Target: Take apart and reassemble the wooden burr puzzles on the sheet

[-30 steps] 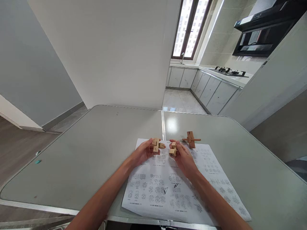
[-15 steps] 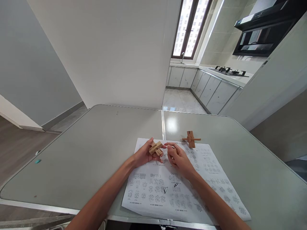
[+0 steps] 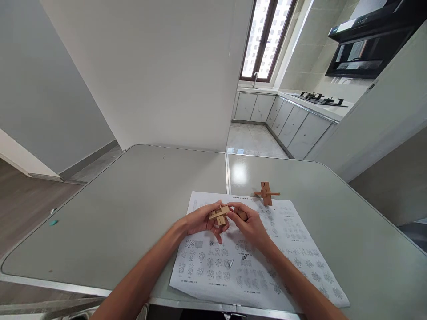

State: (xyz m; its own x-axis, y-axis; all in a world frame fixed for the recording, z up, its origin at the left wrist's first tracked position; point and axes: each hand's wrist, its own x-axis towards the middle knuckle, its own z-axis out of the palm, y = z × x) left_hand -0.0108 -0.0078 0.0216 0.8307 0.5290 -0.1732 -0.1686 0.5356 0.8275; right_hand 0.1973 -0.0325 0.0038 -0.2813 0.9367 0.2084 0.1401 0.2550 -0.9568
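Hands (image 3: pixel 251 224) partly hide the wooden pieces (image 3: pixel 219 215) they hold.

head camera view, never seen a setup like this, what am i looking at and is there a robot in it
No robot: one person works with two bare hands. The camera is worn on that person's head, looking forward and down. The left hand holds some joined wooden pieces; the right hand touches them and also has a wooden block tucked in it. Below is a white sheet printed with small diagrams, lying on a grey-green table. A cross-shaped wooden object sits at the sheet's far edge, and a small teal thing lies near the table's left edge.
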